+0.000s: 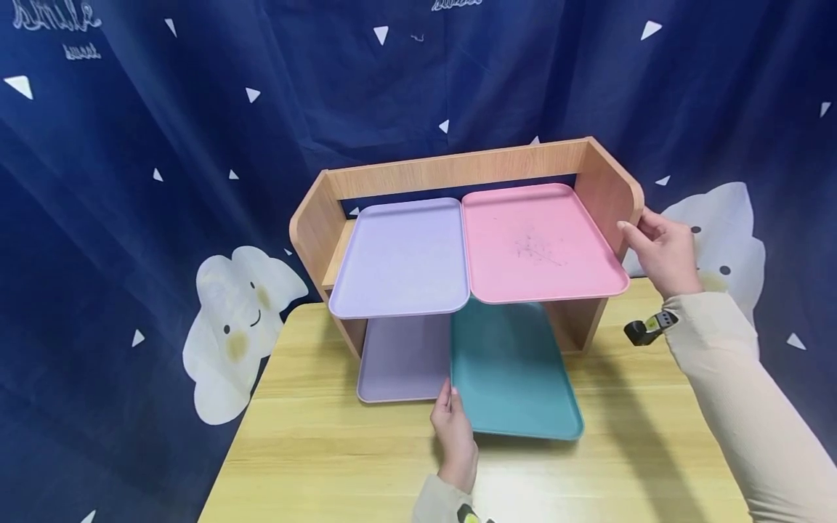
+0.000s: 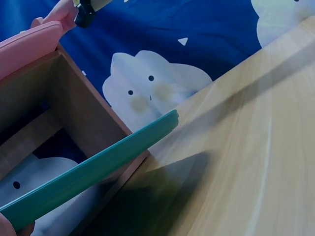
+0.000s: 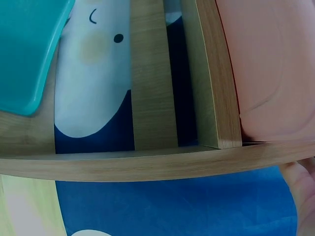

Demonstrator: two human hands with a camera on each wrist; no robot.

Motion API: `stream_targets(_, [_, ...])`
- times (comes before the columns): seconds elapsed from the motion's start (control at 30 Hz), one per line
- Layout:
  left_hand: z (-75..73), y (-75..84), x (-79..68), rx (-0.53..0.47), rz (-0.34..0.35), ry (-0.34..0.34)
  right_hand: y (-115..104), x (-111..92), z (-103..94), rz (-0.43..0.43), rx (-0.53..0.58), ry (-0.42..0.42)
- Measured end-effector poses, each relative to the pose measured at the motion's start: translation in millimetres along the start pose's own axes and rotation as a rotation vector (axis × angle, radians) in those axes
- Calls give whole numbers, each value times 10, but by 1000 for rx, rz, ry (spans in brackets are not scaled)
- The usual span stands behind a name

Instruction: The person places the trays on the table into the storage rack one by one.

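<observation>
My left hand pinches the near left edge of a teal tray. In the left wrist view the teal tray sits above the table, its shadow below, its far part reaching into the shelf's lower level. On the right, my other hand grips the front edge of the wooden shelf's right side panel. Up on the top board lie a lavender tray and a pink tray, side by side. A greyish purple tray occupies the lower level, left of the teal one.
The light wood table carries the shelf, whose back rail runs behind the upper trays. A dark blue curtain with white triangles and clouds hangs behind. Both upper trays overhang the lower level at the front.
</observation>
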State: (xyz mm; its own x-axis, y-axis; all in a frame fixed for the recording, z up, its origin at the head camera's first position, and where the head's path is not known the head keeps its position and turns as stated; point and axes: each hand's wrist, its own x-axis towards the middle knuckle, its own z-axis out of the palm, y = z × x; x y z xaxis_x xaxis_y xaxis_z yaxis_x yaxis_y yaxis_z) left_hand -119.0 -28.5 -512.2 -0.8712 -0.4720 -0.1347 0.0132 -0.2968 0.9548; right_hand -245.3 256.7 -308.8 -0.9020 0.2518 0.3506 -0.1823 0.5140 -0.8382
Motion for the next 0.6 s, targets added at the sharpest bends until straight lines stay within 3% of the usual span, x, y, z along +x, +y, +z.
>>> stream_targets(0.3, [172, -34, 143, -40, -31, -25, 33, 9, 6, -36, -26, 13])
stream_targets(0.6, [364, -148, 294, -97, -62, -7, 31, 14, -3, -50, -12, 20])
